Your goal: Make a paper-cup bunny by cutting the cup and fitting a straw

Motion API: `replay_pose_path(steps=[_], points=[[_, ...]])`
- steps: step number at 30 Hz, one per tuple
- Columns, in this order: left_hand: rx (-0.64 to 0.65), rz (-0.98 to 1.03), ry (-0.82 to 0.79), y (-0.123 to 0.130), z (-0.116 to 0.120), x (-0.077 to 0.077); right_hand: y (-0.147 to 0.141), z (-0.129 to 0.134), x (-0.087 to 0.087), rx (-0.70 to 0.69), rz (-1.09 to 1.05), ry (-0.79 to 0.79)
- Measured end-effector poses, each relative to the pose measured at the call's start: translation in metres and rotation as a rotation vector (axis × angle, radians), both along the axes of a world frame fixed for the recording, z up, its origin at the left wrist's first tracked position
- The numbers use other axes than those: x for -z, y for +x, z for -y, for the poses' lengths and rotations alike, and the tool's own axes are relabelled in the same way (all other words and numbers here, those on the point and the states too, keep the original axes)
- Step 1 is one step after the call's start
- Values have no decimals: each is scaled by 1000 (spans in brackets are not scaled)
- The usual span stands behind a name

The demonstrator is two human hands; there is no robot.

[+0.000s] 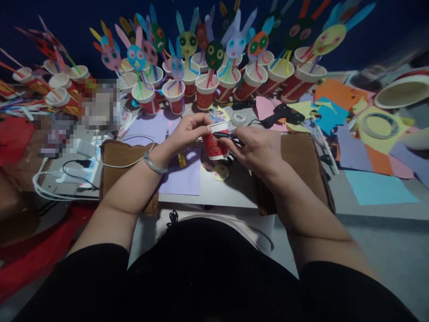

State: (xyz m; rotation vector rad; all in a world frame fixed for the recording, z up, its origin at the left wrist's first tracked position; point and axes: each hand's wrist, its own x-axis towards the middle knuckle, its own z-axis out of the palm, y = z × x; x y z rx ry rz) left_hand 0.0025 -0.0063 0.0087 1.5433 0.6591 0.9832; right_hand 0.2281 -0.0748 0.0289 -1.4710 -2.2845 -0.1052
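Observation:
A red paper cup (214, 146) with a white rim is tilted slightly over the table in front of me. My left hand (191, 130), with a bracelet (154, 163) on its wrist, pinches the cup by its rim from the left. In my right hand (256, 145) is a slim black pen-like tool (225, 134), its front end against the cup's side near the rim. I cannot tell whether it is a pen or a craft knife. Just below the cup lies a small round yellow paper piece (220, 172). Purple paper (182, 181) is spread under my left forearm.
Red cups with paper rabbit heads (208, 91) crowd the back. A black glue gun (283, 115) and a tape roll (239, 117) lie behind the cup. Brown pads (129, 154) sit under my forearms. A power strip (89, 167) with cables is left; coloured paper scraps (355, 138) are right.

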Motion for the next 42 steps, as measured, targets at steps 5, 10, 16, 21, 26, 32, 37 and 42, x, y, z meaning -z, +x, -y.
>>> replay_pose_path(steps=[5,10,16,21,26,32,37,42], points=[[-16,-7,-23,0,-1,2,1,-2,2,-3,-4,-1],[-15,-23,-21,-1,-1,0,1,-3,2,-11,5,23],[-40,-16,-22,0,-1,0,0,-4,-1,-13,-76,-18],[-55,9,-27,0,-2,1,1,-8,1,-31,-405,-52],[-1,-1,-57,1,2,-4,4,-18,7,-28,-752,-115],[132,-8,-121,2,8,-9,2,-22,7,-141,-859,-382],[154,-23,-92,2,11,-11,-3,-21,7,-221,-919,-470],[161,-76,-32,2,11,-11,-5,-21,10,-225,-918,-492]])
